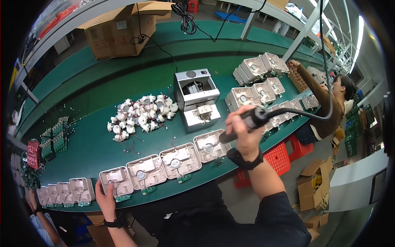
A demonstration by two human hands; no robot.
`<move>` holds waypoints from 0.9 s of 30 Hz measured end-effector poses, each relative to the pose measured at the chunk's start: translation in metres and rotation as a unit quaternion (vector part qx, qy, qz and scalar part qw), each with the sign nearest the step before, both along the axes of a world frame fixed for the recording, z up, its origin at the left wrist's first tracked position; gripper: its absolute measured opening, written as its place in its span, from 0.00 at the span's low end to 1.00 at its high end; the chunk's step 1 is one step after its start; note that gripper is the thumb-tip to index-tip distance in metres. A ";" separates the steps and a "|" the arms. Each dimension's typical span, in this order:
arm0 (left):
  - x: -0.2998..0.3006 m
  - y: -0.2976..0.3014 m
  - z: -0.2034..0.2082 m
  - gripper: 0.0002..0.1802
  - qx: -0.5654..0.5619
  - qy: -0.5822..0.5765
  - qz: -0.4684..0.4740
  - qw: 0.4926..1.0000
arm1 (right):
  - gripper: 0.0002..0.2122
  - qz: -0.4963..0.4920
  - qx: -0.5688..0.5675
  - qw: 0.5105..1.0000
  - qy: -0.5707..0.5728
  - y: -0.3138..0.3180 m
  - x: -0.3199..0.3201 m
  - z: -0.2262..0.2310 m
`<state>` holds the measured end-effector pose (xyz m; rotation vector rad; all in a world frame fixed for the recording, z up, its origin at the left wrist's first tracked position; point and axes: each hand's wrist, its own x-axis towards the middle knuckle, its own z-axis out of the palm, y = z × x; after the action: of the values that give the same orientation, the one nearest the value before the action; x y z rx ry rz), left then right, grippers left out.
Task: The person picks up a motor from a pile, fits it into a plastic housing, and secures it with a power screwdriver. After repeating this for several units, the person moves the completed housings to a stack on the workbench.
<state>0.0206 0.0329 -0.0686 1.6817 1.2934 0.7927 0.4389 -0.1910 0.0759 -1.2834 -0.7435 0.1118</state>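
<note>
At the counter's [94,144] near edge the left hand [105,196] is pressed against a pale plastic housing [116,180], fingers spread on its lower left corner. A row of like housings runs rightward and slightly upward. The right hand [242,131] is clamped around an electric screwdriver [240,125], whose long axis slants down-left, its tip at the rightmost housing [212,145], well right of the left hand

At 6 o'clock, 4 open white housings [164,166] lie in a row, with 4 smaller ones at 8 o'clock. 1 grey machine [196,99] sits at center, 1 cardboard box [119,31] at 11 o'clock.
</note>
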 end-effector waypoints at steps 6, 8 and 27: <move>0.017 -0.008 0.011 0.30 -0.006 0.039 -0.005 0.999 | 0.07 0.029 0.089 0.995 -0.029 0.037 0.024 0.038; 0.026 -0.009 0.011 0.30 -0.008 0.046 -0.014 0.999 | 0.06 0.028 0.071 0.996 -0.034 0.049 0.037 0.037; 0.040 -0.036 0.020 0.28 -0.005 0.083 -0.029 0.996 | 0.09 0.039 0.017 0.999 0.002 -0.024 -0.005 -0.006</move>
<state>0.0605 -0.0031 -0.0482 1.8004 1.3509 0.6223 0.4338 -0.2150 0.0700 -1.2214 -0.7893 0.1631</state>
